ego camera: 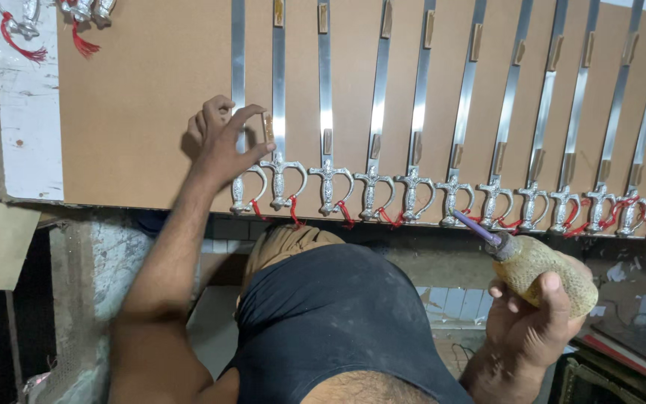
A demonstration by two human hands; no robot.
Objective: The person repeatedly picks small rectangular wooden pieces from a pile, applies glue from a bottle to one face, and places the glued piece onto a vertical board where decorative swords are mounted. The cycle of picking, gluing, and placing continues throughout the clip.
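Head view: you're looking down at a brown board (143, 112) carrying a row of small silver swords, blades running up and away from you, hilts at the near edge.
Left hand (222, 146): you're pinching a small tan wooden block (268, 128) between thumb and forefinger; the other fingers are curling loosely behind.
Block position: it's sitting at the fingertips, just beside the blade of the second sword (279, 105), slightly above that sword's hilt (281, 182).
Block axis: long axis is running up-down, parallel to the blades.
Relation that matters: the block is lying just left of the second blade, between it and the first sword (238, 67); I can't tell whether it's touching the blade or the board.
Right hand (536, 318): you're gripping a round, mesh-wrapped bottle (551, 273), fingers clenched around its body.
Bottle axis: it's tilting up and to the left, purple nozzle (478, 227) pointing at the hilts in the middle of the row.
Nearer hand: left is already on the block; right is well apart, off the near edge of the board.
Neighbours: other blades are already carrying similar tan blocks, higher up and near the hilts; red tassels (293, 212) are hanging under the hilts.
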